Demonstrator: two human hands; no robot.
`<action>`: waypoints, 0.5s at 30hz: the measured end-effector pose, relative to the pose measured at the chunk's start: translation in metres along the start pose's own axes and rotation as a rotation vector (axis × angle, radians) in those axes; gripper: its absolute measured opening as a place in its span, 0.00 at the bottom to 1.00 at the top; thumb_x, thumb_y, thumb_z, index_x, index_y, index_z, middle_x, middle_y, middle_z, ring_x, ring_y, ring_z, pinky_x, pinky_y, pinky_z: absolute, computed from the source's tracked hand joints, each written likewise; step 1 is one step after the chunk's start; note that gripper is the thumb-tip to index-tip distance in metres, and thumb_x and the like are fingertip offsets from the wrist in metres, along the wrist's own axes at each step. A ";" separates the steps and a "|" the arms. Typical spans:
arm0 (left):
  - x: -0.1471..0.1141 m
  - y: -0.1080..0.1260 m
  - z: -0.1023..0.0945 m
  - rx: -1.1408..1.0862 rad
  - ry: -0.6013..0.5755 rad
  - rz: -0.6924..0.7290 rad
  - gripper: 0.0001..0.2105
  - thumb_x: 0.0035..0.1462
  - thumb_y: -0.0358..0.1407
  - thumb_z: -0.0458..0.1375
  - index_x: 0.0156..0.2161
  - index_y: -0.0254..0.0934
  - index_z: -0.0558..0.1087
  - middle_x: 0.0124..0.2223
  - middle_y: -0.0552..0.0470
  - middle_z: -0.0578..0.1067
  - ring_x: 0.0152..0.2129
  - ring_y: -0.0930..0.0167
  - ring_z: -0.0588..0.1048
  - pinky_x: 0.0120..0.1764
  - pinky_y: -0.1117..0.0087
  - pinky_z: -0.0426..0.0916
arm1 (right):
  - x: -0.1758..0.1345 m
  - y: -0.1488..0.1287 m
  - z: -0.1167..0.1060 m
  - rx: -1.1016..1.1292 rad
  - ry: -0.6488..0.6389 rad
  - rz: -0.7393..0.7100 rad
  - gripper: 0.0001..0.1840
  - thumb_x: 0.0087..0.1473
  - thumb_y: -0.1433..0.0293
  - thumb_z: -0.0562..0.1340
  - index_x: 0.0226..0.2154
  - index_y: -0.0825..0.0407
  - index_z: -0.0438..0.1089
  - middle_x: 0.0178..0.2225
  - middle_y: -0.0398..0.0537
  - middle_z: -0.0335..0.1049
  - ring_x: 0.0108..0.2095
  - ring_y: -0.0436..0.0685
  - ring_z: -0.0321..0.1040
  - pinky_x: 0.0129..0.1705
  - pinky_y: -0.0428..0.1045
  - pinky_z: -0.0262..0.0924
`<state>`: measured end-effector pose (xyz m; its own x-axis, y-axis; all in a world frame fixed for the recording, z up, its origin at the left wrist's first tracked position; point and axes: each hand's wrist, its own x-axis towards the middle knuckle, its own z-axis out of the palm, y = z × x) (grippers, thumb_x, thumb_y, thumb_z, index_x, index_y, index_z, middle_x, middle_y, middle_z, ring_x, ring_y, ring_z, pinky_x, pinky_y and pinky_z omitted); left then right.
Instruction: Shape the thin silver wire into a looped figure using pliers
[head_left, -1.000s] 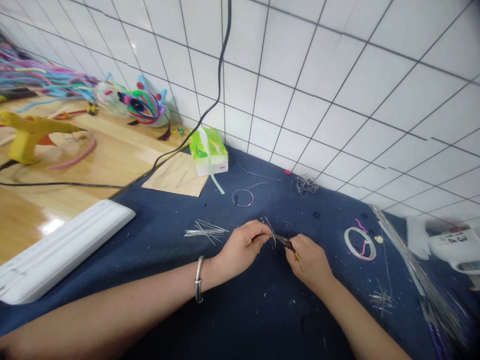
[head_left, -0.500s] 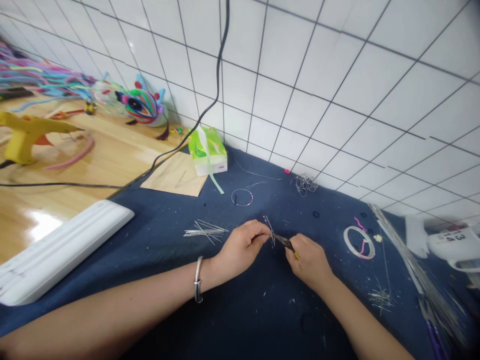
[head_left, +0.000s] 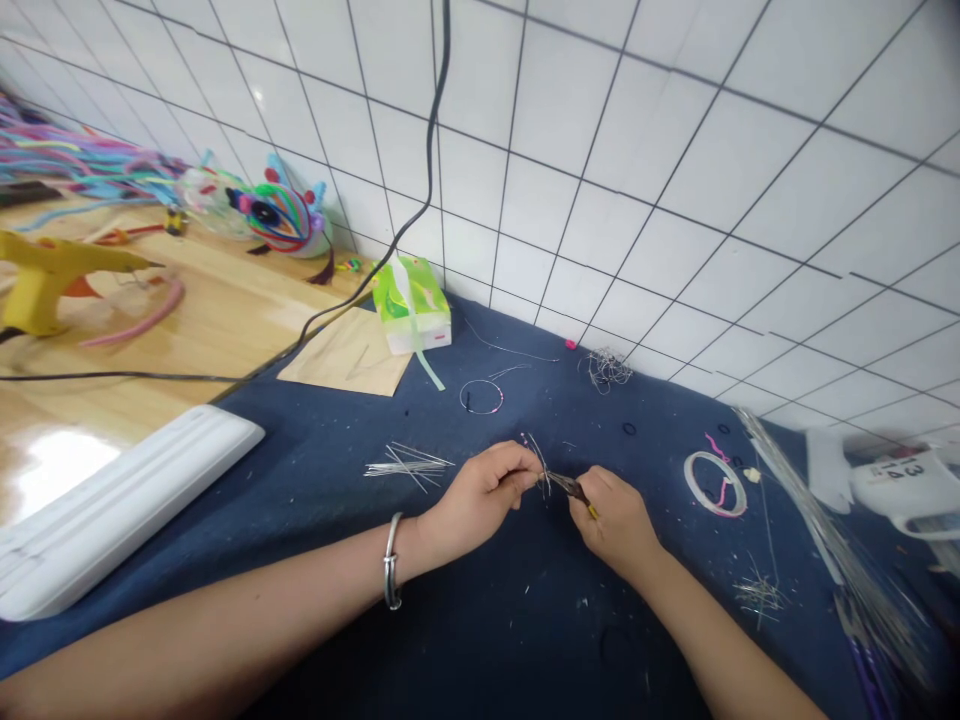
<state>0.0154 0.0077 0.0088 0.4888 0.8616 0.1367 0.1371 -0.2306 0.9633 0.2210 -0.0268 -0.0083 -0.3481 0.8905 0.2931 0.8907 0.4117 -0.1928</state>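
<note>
In the middle of the dark blue cloth, my left hand pinches thin silvery wire between thumb and fingers. Small pinkish beads show near the wire's upper end. My right hand is closed around a pair of pliers with a bit of yellow on the handle. The pliers' jaws meet the wire just right of my left fingertips; whether they are clamped on it is too small to tell. Left of my left hand lies a bundle of short straight wires. Beyond it rests a thin beaded wire ring.
A white power strip-like case and yellow glue gun lie left. A green tissue pack and tangled wire are near the tiled wall. To the right are a tape roll, wire clippings and long wires.
The view has shifted slightly. Both hands stay together at the wire, with the pliers' tip still against it; the wire's angle differs a little.
</note>
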 end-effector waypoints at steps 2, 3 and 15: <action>0.000 0.000 0.000 -0.008 -0.003 -0.014 0.06 0.56 0.28 0.48 0.32 0.34 0.66 0.29 0.56 0.64 0.21 0.79 0.64 0.26 0.76 0.62 | 0.000 0.000 0.001 0.010 -0.001 0.007 0.09 0.52 0.72 0.52 0.22 0.52 0.59 0.23 0.43 0.55 0.26 0.49 0.54 0.30 0.45 0.50; 0.000 0.000 0.000 -0.002 0.001 -0.018 0.06 0.56 0.29 0.48 0.32 0.34 0.67 0.29 0.56 0.64 0.21 0.79 0.64 0.26 0.77 0.62 | 0.000 0.000 0.001 0.010 0.000 0.008 0.09 0.53 0.72 0.52 0.22 0.52 0.58 0.23 0.43 0.55 0.26 0.49 0.54 0.30 0.45 0.50; 0.000 0.003 0.000 0.185 0.092 0.068 0.08 0.56 0.26 0.48 0.31 0.35 0.68 0.30 0.54 0.69 0.29 0.75 0.67 0.34 0.73 0.63 | 0.000 0.001 0.002 -0.040 0.009 0.007 0.08 0.53 0.71 0.52 0.24 0.53 0.61 0.25 0.45 0.58 0.29 0.51 0.56 0.33 0.45 0.53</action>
<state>0.0156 0.0076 0.0121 0.4231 0.8767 0.2289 0.2663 -0.3618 0.8934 0.2215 -0.0255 -0.0099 -0.3390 0.8915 0.3005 0.9042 0.3970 -0.1576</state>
